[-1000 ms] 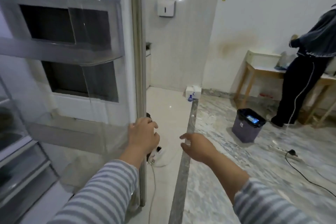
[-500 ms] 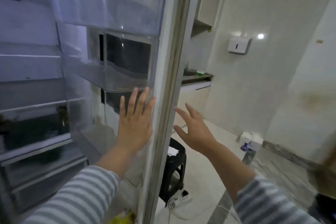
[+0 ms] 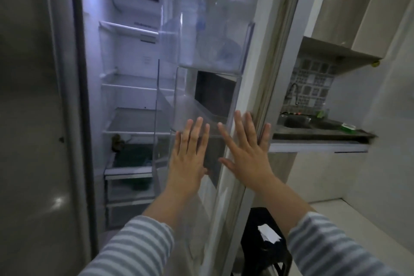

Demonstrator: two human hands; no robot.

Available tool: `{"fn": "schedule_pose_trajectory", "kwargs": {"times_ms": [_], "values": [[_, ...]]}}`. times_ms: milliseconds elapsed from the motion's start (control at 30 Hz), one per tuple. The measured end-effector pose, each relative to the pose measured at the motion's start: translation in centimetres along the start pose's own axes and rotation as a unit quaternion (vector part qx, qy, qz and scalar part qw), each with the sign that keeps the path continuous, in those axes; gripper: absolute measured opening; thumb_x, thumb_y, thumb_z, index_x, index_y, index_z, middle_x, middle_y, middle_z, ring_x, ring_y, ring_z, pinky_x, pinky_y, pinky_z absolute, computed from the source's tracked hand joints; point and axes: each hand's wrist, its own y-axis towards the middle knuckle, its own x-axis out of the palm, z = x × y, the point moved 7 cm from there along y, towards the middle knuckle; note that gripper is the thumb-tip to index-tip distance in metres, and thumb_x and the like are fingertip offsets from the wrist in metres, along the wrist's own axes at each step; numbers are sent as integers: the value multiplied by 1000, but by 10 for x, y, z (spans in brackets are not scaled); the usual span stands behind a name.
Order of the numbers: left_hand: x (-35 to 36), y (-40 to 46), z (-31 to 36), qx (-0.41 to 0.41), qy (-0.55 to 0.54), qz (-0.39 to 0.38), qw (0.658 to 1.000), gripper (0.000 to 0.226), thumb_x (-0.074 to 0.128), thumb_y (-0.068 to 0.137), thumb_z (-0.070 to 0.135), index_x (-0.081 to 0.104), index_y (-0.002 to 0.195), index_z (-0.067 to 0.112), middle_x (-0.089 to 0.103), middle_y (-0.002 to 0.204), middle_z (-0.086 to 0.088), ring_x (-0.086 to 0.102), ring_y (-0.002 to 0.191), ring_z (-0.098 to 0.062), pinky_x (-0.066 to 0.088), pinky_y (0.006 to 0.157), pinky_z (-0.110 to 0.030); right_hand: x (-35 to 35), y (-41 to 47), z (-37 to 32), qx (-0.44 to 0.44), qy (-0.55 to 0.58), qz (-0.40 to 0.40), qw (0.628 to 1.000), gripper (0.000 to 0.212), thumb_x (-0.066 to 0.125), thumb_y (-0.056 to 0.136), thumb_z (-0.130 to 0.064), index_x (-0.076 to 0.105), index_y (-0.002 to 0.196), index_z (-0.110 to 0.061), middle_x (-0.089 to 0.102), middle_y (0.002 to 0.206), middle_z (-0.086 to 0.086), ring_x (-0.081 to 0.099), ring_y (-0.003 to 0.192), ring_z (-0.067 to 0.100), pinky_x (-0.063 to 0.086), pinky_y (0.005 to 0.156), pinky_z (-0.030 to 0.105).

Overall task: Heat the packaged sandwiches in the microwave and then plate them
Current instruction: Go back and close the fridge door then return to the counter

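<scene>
While both palms lie flat against the open door, the scene reads so:

Left hand: spread wide, fingers straight and pointing to 12 o'clock, flat on the clear door bin; it holds nothing.

Right hand: spread wide at 3 o'clock of the left hand, palm on the inner edge of the fridge door, fingertips at the door's rim; it holds nothing.

Sleeves: grey and white stripes on both forearms, at 6 o'clock.

Upper door bin: a clear plastic bottle stands upright, at 12 o'clock of the hands.

Fridge interior: lit, with glass shelves, at 10 o'clock of the left hand; a dark drawer lies lower down.

Sandwiches: cannot tell where they are; no packet can be made out.

Counter with sink: at 3 o'clock, beyond the door.

Black stool: at 5 o'clock, low, with a white scrap of paper on top.
</scene>
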Motion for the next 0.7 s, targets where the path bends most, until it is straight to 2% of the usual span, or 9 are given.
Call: {"fn": "schedule_pose_trajectory", "kwargs": {"times_ms": [233, 367, 500, 600, 700], "values": [[3, 0, -7, 6, 9, -21, 1000, 140, 84, 50, 55, -1, 152, 12, -1, 159, -10, 1, 148, -30, 4, 119, -48, -1, -1, -4, -1, -21, 30, 999, 100, 69, 73, -59, 19, 153, -27, 1, 159, 16, 5, 146, 38, 0, 109, 70], [2, -1, -19, 10, 8, -32, 999, 136, 83, 54, 56, -1, 152, 14, -5, 159, -9, -5, 148, -28, -2, 120, -45, -4, 5, -15, 2, -23, 18, 1000, 101, 69, 75, -58, 15, 154, -26, -4, 159, 17, 1, 147, 38, -3, 109, 70], [-1, -4, -38, 19, 20, -49, 998, 133, 79, 63, 56, -14, 151, 16, -19, 158, -8, -17, 147, -30, -1, 120, -49, -8, 13, -35, 11, -21, 2, 1000, 103, 68, 75, -56, 9, 154, -27, -16, 159, 13, -9, 146, 36, -12, 108, 68], [-6, -6, -61, 21, 5, -56, 998, 132, 80, 63, 53, -11, 151, 17, -16, 158, -7, -13, 147, -31, 6, 120, -53, -12, 22, -59, 22, -22, -21, 999, 105, 64, 80, -56, -5, 153, -28, -31, 154, 12, -22, 144, 35, -19, 106, 67], [-11, -8, -89, 16, -25, -47, 998, 133, 84, 58, 49, -5, 152, 16, -8, 160, -7, -6, 148, -32, 23, 115, -56, -16, 36, -88, 38, -19, -41, 998, 107, 61, 82, -56, -16, 151, -28, -30, 154, 12, -22, 144, 36, -21, 105, 66]]}}
